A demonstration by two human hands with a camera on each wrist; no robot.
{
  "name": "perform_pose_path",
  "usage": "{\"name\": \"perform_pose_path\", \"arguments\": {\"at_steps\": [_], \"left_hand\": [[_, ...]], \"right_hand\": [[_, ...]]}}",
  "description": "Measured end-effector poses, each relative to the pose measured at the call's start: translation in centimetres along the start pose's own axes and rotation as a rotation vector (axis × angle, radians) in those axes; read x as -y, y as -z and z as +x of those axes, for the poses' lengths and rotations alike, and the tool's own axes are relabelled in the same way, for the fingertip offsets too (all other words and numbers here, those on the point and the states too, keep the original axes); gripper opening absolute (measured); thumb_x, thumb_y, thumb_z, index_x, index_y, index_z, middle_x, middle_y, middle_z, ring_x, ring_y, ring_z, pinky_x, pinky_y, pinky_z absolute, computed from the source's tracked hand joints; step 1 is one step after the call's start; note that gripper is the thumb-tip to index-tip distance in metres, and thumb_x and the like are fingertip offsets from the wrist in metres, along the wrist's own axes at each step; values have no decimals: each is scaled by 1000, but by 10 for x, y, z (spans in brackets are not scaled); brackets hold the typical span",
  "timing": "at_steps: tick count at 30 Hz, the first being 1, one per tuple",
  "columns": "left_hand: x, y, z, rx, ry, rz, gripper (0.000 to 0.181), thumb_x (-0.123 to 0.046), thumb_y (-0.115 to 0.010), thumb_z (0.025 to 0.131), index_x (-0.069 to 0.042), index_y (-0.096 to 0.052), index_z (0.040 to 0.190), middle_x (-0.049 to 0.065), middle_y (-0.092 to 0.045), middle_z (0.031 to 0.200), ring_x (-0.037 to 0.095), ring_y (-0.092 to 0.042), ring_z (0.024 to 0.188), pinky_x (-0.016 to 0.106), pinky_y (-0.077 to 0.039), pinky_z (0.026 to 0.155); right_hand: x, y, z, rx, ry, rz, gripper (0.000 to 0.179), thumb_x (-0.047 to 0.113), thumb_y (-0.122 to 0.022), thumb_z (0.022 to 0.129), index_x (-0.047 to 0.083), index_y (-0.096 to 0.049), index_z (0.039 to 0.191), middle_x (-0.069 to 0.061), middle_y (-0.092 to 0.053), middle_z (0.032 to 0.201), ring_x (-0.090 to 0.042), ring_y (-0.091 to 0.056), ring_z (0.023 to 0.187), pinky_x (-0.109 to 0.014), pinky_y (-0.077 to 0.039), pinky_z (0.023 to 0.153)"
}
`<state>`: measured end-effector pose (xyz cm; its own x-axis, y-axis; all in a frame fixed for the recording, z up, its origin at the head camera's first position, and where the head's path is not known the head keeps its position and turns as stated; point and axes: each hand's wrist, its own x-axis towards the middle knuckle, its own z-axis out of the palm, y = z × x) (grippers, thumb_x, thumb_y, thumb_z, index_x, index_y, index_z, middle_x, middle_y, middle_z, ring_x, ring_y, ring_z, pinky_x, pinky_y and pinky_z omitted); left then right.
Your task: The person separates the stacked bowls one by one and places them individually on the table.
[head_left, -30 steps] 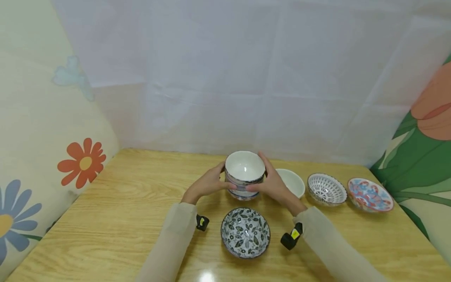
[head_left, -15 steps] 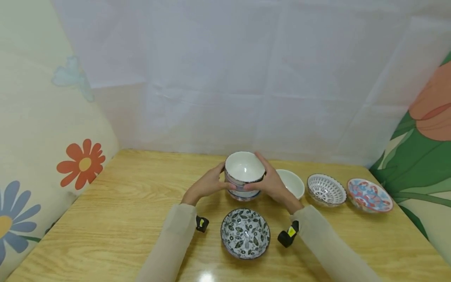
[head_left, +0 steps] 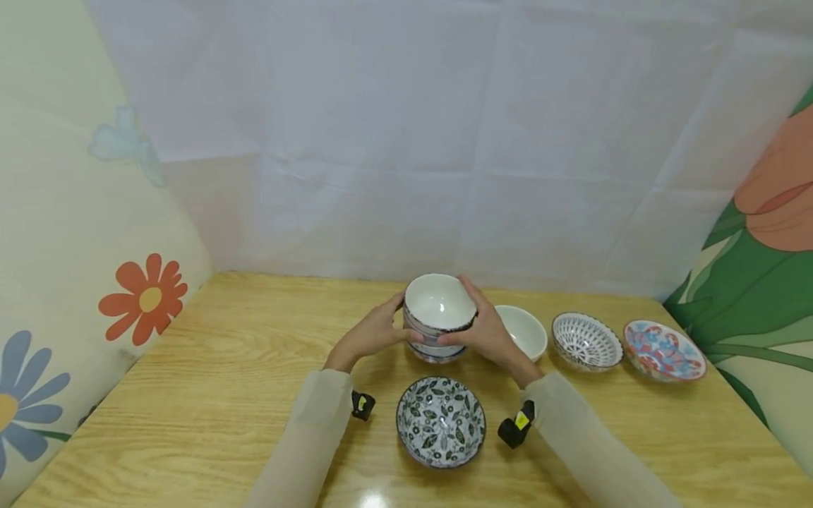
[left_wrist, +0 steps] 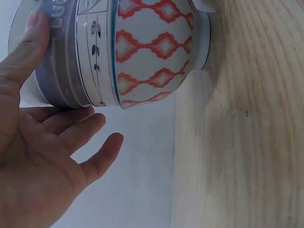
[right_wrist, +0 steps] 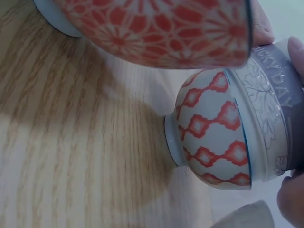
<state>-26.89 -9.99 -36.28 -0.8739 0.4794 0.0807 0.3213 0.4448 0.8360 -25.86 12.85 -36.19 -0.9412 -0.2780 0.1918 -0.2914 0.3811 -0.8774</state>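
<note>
At the back of the table stands a stack of bowls. The top one [head_left: 440,300] has a white inside and a dark rim. Below it in the left wrist view, a bowl with flower sprigs [left_wrist: 97,57] rests in a red-diamond bowl [left_wrist: 152,47]. My left hand [head_left: 375,331] holds the stack's upper part from the left, thumb on the grey band [left_wrist: 59,61] with raised letters. On the opposite side my right hand [head_left: 492,335] grips the same upper part, thumb in front. A leaf-patterned bowl [head_left: 441,422] sits between my forearms.
To the right stand a plain white bowl [head_left: 527,331], a dark-patterned bowl [head_left: 587,341] and a red-and-blue bowl [head_left: 665,351]. A red-flowered bowl side [right_wrist: 156,33] looms close in the right wrist view. White cloth [head_left: 381,141] hangs behind the wooden table [head_left: 254,339].
My right hand and wrist have shifted slightly left against the stack. The left hand keeps its hold, and the bowls show no clear movement.
</note>
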Motion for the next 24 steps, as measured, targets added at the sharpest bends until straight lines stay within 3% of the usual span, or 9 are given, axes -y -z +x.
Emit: {"name": "perform_pose_path", "arguments": {"at_steps": [6,14,24], "left_hand": [[0,0,0,-12,-24,7,93,-29,-75,82,-10,-18,153,11,-31,155,31,-30,142,54,-28,113],[-2,-1,-1,-28,-38,28,94,-30,-77,80,-8,-21,152,13,-38,150,32,-37,138,53,-32,111],[-2,2,-1,-21,-41,42,94,-29,-77,80,-10,-21,152,13,-38,150,32,-36,138,55,-33,110]], "right_hand": [[-1,-2,-2,-25,-11,-41,115,20,-88,67,12,-13,154,-14,-16,159,-38,-30,140,-53,-30,112],[0,-1,-2,-35,-9,-19,111,17,-86,69,10,-15,154,-14,-16,159,-37,-29,141,-52,-30,112],[7,1,-2,-60,43,-63,115,19,-89,64,10,-18,153,-15,-25,155,-38,-38,134,-54,-37,107]]}}
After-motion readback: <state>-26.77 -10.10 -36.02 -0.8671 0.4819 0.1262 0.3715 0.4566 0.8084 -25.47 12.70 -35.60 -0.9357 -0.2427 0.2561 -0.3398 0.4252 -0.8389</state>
